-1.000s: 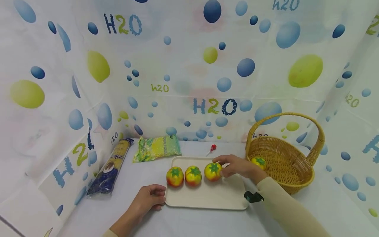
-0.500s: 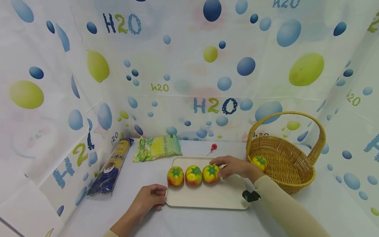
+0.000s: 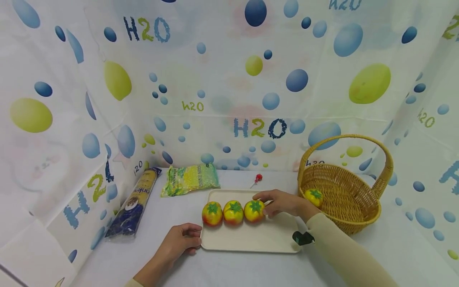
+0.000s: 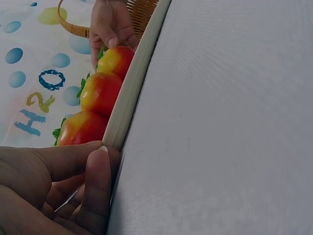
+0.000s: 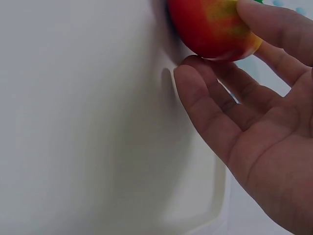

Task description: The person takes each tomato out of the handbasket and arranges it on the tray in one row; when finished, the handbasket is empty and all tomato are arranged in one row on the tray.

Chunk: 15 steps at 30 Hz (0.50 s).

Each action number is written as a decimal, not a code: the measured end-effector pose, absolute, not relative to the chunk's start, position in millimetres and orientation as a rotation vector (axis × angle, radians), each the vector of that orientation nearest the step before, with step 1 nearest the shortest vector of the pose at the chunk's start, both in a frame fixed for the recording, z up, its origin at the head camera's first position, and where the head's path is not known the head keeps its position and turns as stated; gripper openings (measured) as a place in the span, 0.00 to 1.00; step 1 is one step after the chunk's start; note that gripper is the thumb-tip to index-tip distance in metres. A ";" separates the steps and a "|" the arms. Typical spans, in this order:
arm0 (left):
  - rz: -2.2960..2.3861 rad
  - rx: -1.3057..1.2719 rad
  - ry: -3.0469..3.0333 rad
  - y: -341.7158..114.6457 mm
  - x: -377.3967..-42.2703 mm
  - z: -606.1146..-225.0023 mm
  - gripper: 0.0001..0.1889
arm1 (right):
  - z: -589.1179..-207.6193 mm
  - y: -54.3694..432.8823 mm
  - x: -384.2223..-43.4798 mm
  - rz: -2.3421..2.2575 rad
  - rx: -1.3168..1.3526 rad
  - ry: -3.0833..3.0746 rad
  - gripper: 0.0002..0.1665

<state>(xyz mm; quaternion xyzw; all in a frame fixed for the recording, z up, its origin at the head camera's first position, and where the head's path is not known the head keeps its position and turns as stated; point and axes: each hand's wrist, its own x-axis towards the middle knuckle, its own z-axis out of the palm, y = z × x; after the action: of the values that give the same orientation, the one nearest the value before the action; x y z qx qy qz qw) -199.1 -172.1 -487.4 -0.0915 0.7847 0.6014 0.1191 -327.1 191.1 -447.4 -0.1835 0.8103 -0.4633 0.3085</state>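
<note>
Three yellow-and-red tomatoes with green star-shaped tops stand in a row on a cream tray (image 3: pixel 251 241): the left tomato (image 3: pixel 212 214), the middle tomato (image 3: pixel 233 213) and the right tomato (image 3: pixel 254 211). My right hand (image 3: pixel 285 202) holds the right tomato, thumb on its near side and fingers behind and under it, as the right wrist view shows on the red tomato skin (image 5: pixel 210 29). At the tray's left edge, my left hand (image 3: pixel 178 241) pinches the rim between thumb and fingers; the tray rim (image 4: pixel 128 93) is close up in the left wrist view.
To the right stands a wicker basket (image 3: pixel 358 205) with a tall handle and another tomato (image 3: pixel 313 197) inside. Behind the tray lie a red lollipop (image 3: pixel 258 177) and a yellow-green packet (image 3: pixel 191 178). A blue-and-gold bag (image 3: pixel 133 203) lies at the left. Patterned cloth walls surround the table.
My right hand has moved the right tomato leftward, closing the gap to the middle one. The left hand stays at the tray's left edge.
</note>
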 end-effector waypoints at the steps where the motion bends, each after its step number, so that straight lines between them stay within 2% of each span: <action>1: 1.760 -0.267 2.292 -172.2 -199.0 -487.5 0.21 | -448.0 191.2 -327.2 -1.227 -0.481 2.142 0.34; 15: 1.758 -0.247 2.292 -172.5 -198.8 -487.9 0.21 | -452.4 192.8 -328.8 -1.245 -0.457 2.152 0.37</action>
<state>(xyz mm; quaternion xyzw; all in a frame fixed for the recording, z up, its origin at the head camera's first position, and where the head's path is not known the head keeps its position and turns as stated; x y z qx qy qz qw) -198.8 -172.5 -487.9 -0.0844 0.7848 0.6019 0.1211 -328.8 192.8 -452.4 -0.1722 0.8115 -0.4696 0.3020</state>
